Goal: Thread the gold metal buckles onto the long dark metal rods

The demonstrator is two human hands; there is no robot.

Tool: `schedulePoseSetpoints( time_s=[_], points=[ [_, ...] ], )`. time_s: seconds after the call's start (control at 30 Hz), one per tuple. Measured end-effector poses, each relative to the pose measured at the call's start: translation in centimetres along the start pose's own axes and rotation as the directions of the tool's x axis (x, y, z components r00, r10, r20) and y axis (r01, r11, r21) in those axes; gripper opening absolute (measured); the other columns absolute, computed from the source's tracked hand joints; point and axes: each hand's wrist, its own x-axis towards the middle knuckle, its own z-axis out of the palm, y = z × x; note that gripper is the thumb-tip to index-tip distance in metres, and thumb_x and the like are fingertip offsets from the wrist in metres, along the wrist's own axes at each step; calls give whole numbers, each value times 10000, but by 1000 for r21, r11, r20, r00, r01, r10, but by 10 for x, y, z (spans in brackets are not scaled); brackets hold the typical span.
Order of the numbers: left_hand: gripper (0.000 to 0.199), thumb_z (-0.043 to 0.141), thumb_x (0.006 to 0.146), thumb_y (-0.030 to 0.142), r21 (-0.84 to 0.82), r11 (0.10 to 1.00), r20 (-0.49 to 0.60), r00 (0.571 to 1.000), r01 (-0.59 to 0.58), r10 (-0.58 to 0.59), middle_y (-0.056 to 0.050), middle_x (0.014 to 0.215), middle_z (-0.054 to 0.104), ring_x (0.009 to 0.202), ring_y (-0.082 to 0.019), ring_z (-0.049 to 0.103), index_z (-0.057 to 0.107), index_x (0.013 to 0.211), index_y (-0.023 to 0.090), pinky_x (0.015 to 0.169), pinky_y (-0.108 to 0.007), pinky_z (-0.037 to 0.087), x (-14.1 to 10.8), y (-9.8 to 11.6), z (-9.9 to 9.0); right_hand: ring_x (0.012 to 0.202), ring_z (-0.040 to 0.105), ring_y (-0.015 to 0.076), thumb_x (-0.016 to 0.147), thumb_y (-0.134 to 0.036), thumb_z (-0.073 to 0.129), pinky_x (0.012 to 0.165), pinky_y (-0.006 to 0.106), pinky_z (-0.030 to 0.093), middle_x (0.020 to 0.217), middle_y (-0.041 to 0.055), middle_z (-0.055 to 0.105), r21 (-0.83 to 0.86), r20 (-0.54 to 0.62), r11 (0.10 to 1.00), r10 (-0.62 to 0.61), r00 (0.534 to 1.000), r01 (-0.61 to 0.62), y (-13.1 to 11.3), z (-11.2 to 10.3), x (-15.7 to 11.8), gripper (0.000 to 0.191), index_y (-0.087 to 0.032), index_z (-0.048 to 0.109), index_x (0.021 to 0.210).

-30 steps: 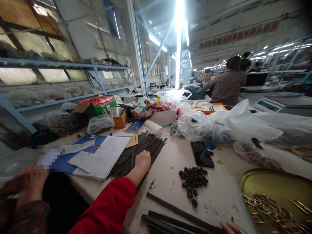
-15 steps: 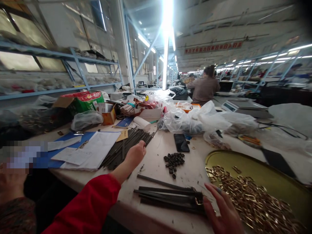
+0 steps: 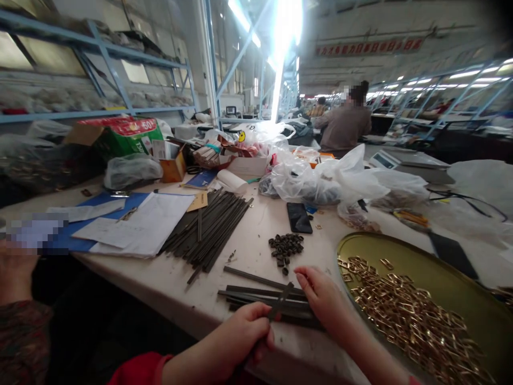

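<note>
The left hand has left the strip pile; its fingers now pinch a dark strip above the counter, separate from the pile. The right hand is near the black loops, fingers bent; contents, if any, cannot be confirmed.

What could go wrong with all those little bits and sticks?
The right hand is right beside the pile of small dark loops, so a bump might scatter them.

The left hand holds a dark strip over more strips lying on the table; it could get mixed up with them.

The right forearm passes close to the tray. A knock might jiggle its gold-coloured buckles.
</note>
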Motion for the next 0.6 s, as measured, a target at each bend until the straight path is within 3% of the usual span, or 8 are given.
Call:
schedulePoseSetpoints(
  time_s=[0.07, 0.23, 0.43, 0.6],
  points=[
    [275, 430, 653, 217, -80, 997, -14, 1000, 18, -19, 63, 559, 511, 340, -32, 329, 499, 911, 146, 328, -159, 207, 6, 0, -8, 820, 587, 208, 887, -245, 337, 705, 306, 405, 898, 81, 628, -184, 17, 983, -12, 1000, 15, 4, 3, 18, 243, -187, 572, 867],
    [309, 443, 641, 207, -174, 983, -35, 998, 53, -60, 66, 543, 504, 344, -30, 318, 502, 937, 143, 325, -150, 192, 15, -1, -22, 709, 588, 237, 860, -213, 401, 597, 314, 357, 780, 98, 623, -283, 76, 959, 19, 997, 3, 7, 20, 43, 212, -183, 585, 760],
    [320, 441, 636, 186, -180, 981, -27, 997, 67, -73, 59, 549, 513, 343, -26, 323, 523, 940, 132, 320, -143, 203, 22, -1, -28, 709, 564, 208, 780, -114, 487, 613, 295, 354, 800, 66, 598, -241, 139, 969, -10, 990, 44, 2, 28, 44, 113, -197, 563, 769],
    [290, 467, 653, 211, -185, 982, -39, 998, 47, -55, 51, 552, 518, 346, -25, 325, 539, 920, 124, 319, -143, 206, 16, -2, -26, 730, 547, 191, 730, -104, 524, 652, 287, 388, 772, 47, 584, -125, 102, 992, 6, 995, 6, 3, 20, 43, 87, -190, 519, 724]
  ],
)
